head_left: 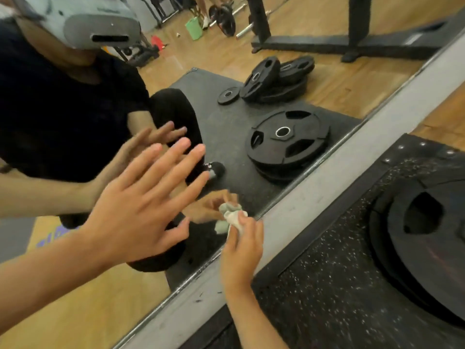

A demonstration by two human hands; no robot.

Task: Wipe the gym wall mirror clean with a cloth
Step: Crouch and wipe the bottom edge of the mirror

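The wall mirror (226, 127) fills the upper left of the head view and reaches down to a grey ledge (327, 187) at its base. My left hand (141, 200) is spread flat with fingers apart, at or close to the glass, and its reflection shows just behind it. Low on the mirror, my right hand (241, 248) grips a crumpled pale cloth (232, 217) and presses it against the glass near the bottom edge. The cloth's reflection meets it there.
Black weight plates (425, 248) lie on a speckled black rubber mat (327, 285) to the right, close to the ledge. The mirror reflects more plates, a rack base, a wooden floor and a person in black wearing a headset.
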